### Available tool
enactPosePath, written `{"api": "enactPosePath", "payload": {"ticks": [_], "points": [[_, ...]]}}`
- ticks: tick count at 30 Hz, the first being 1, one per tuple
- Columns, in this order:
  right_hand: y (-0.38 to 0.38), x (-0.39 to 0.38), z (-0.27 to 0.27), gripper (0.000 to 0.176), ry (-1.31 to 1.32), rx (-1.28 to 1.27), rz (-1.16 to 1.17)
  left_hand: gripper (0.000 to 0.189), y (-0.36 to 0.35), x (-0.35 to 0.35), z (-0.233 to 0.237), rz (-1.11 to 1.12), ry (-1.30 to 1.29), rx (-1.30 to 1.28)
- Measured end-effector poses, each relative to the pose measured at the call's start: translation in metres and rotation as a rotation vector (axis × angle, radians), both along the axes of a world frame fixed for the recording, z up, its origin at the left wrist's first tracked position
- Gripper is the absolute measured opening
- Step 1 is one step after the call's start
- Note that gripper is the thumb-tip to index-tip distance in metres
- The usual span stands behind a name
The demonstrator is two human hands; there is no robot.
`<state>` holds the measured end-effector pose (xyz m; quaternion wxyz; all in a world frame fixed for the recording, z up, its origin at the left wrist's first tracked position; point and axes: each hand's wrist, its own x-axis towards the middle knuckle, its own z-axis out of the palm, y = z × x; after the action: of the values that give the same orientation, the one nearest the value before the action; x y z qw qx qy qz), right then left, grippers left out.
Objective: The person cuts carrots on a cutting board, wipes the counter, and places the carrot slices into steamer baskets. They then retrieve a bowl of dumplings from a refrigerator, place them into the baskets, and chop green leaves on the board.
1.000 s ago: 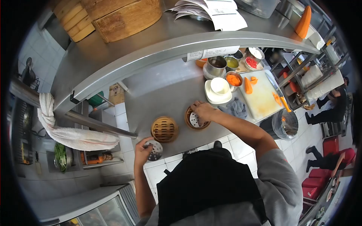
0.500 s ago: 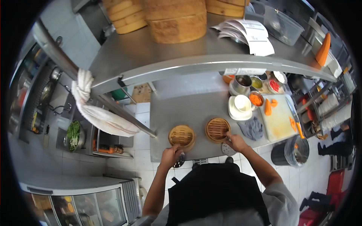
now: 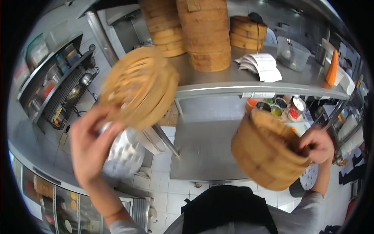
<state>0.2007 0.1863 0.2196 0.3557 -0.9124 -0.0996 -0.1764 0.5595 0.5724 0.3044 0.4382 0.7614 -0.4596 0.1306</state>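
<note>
My left hand is raised close to the camera and grips a round bamboo steamer basket, tilted so its slatted base faces me. A perforated metal disc is also held in that hand, below the basket. My right hand holds a second bamboo steamer basket by its rim, tipped on its side above the steel worktable. Another perforated metal disc shows under my right hand. Both baskets are blurred.
A steel shelf above the table carries tall stacks of bamboo steamers, paper tickets and a clear tub. Small bowls of garnish stand at the table's back right. Wire racks with pans are at the left.
Both steamer baskets have been lifted off the worktable and raised near the camera, each tilted in one hand with its metal disc. The view has swung upward toward the shelf.
</note>
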Motion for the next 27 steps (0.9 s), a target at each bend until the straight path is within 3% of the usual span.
{"api": "enactPosePath", "payload": {"ticks": [1,3,4,5,8,11,13,16,20,27], "points": [[0.002,0.001,0.015,0.044,-0.103,-0.041,-0.098,0.03,-0.021,0.017,0.002,-0.115,0.062,-0.023],[0.043,0.045,0.052,0.038,-0.288,0.184,-0.225,0.029,-0.064,0.047,0.005,-0.176,0.141,0.061],[0.053,0.07,0.073,0.035,-0.264,0.178,-0.151,0.026,-0.081,0.054,0.008,-0.155,0.06,0.141],[0.061,0.096,0.094,0.032,-0.242,0.172,-0.077,0.026,-0.095,0.077,-0.004,-0.336,0.044,0.087],[0.084,0.17,0.136,0.034,-0.201,-0.034,-0.043,0.025,-0.11,0.101,-0.016,-0.379,-0.081,-0.026],[0.083,0.244,0.148,0.039,-0.34,-0.31,-0.081,0.026,-0.096,0.103,-0.024,-0.268,0.043,-0.006],[0.084,0.28,0.154,0.04,-0.345,-0.412,-0.146,0.037,-0.074,0.078,-0.026,0.015,-0.051,-0.061],[0.085,0.32,0.154,0.041,-0.293,-0.438,-0.158,0.042,-0.052,0.075,-0.045,-0.037,0.169,-0.256],[0.079,0.338,0.137,0.043,-0.151,-0.557,-0.164,0.047,-0.024,0.069,-0.045,-0.067,0.248,-0.224],[0.063,0.336,0.134,0.044,-0.165,-0.433,-0.234,0.045,-0.02,0.077,-0.043,-0.16,0.323,-0.221]]}}
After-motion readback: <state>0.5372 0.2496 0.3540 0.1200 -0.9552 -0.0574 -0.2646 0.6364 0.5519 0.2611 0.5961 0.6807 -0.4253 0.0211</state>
